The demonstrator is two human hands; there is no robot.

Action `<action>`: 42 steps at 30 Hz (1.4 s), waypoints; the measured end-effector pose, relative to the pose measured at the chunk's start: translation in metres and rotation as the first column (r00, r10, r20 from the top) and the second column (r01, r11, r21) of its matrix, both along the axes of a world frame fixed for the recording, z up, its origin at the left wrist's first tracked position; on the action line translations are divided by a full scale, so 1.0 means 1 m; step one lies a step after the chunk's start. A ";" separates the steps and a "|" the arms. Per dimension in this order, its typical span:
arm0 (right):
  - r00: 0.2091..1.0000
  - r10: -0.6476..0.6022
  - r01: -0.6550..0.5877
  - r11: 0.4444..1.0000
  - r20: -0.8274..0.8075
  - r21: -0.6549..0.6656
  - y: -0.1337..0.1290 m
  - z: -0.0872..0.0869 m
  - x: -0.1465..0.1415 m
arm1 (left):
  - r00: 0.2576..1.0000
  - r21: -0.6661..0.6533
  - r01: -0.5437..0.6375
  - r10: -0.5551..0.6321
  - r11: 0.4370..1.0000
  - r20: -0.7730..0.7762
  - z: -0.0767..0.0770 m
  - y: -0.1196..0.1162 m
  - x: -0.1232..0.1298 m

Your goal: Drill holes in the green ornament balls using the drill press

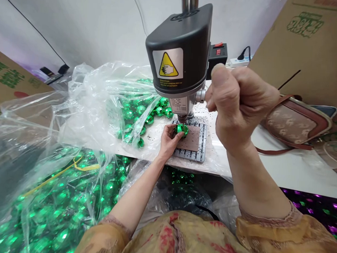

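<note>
A shiny green faceted ball [181, 130] is pinched in my left hand [170, 138], just under the tip of a black bench drill press [178, 49]. Beneath the ball lies a flat brown pad [190, 139] on the slotted metal base [201, 149]. My right hand [238, 103] is raised at the right side of the machine, its fingers curled closed; whatever they hold, likely at the machine's side knob, is hidden behind them. More green balls [140, 110] lie in a clear plastic bag left of the drill.
A large clear bag of green balls [60, 207] fills the lower left. On the table's right sits a brown-trimmed bag [298, 122]. Cardboard boxes [306, 46] flank both sides. Dark shavings dot the white table [272, 170]. A power strip [240, 62] stands behind.
</note>
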State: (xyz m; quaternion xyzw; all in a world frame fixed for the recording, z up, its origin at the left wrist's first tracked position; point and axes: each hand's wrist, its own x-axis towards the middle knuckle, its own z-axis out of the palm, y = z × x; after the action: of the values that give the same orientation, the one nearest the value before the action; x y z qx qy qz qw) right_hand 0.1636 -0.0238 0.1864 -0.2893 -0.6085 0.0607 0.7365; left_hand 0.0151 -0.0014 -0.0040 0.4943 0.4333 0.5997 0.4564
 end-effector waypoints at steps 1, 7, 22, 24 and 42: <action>1.000 0.004 -0.004 1.000 0.000 -0.002 0.000 0.000 0.000 | 1.000 0.002 0.013 -0.013 1.000 -0.003 -0.001 0.001 0.000; 0.999 0.026 -0.025 1.000 -0.038 0.014 0.000 0.000 -0.001 | 0.994 0.007 0.075 -0.074 0.997 -0.074 0.000 0.005 -0.001; 0.996 0.073 -0.072 0.997 -0.042 0.026 0.000 -0.001 0.000 | 0.966 0.017 0.194 -0.188 0.981 -0.180 0.003 -0.003 -0.007; 0.996 0.077 -0.076 0.997 -0.052 0.017 0.001 -0.001 0.000 | 0.963 0.043 0.187 -0.174 0.981 -0.208 0.004 -0.006 -0.006; 0.998 0.059 -0.053 0.969 -0.016 0.240 0.001 -0.027 -0.006 | 0.966 0.055 0.203 -0.191 0.978 -0.173 0.003 -0.011 -0.005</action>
State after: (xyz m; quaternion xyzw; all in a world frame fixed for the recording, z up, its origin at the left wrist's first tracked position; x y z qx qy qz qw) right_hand 0.1577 -0.0226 0.1593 -0.1801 -0.6107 0.0109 0.7710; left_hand 0.0096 -0.0121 -0.0013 0.5996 0.3969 0.5231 0.4576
